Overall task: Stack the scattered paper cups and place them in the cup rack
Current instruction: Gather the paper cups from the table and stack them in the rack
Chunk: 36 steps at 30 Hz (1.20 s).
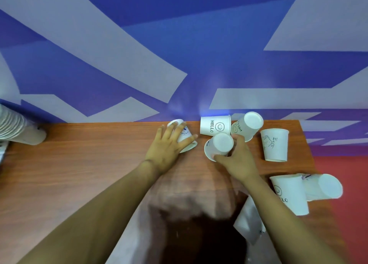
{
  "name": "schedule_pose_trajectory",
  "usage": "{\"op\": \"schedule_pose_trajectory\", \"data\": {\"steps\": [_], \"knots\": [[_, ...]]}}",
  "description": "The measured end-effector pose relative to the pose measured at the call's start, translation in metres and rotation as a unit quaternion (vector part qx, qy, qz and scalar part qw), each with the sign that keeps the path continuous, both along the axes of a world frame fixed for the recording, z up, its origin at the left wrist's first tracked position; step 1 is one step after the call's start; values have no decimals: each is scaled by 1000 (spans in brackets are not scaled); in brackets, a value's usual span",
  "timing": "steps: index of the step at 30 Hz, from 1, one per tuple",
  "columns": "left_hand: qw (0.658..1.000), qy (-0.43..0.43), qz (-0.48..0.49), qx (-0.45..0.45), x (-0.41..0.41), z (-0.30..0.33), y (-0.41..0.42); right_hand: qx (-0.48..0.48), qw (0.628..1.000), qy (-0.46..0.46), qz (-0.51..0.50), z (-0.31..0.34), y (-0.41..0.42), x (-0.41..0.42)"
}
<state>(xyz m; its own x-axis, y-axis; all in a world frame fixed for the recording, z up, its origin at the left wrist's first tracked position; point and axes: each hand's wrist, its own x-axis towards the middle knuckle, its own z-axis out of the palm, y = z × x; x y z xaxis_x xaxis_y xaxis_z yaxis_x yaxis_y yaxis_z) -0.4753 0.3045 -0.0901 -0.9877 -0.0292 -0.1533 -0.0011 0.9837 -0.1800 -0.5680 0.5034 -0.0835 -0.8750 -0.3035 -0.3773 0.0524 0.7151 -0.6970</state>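
Observation:
White paper cups lie scattered on the right half of a wooden table point(89, 164). My left hand point(169, 146) rests spread over an upturned cup point(186, 133) with a blue logo, its fingers around the side. My right hand point(237, 158) grips a second upturned cup point(219, 146) from the right. Behind them lies a "HELLO" smiley cup point(215, 125) on its side, with another tilted cup point(248, 125) beside it. A "Hi" cup point(275, 144) stands upside down further right. Two more cups point(290, 194) point(324, 187) lie at the table's right edge.
A stack of nested cups point(18, 126) lies at the far left edge of the table. A blue and pale patterned wall point(179, 54) rises directly behind the table. Red floor point(350, 184) shows past the right edge. A white sheet-like item point(249, 222) sits near my body.

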Motion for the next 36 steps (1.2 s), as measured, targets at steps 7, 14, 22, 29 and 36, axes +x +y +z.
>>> {"op": "schedule_pose_trajectory", "data": {"steps": [7,14,22,29,36], "knots": [[999,31,-23,8,4,13,-6,-4,1000,3,15,17,1,7],[970,63,135,191,59,64,-2,-45,998,39,27,73,9,48],[891,191,270,311,175,126,23,-37,992,87,78,124,12,123],[882,175,325,293,267,145,12,-105,990,76,55,140,1,172],[882,178,275,339,278,157,-6,-87,989,121,23,145,6,214]]}}
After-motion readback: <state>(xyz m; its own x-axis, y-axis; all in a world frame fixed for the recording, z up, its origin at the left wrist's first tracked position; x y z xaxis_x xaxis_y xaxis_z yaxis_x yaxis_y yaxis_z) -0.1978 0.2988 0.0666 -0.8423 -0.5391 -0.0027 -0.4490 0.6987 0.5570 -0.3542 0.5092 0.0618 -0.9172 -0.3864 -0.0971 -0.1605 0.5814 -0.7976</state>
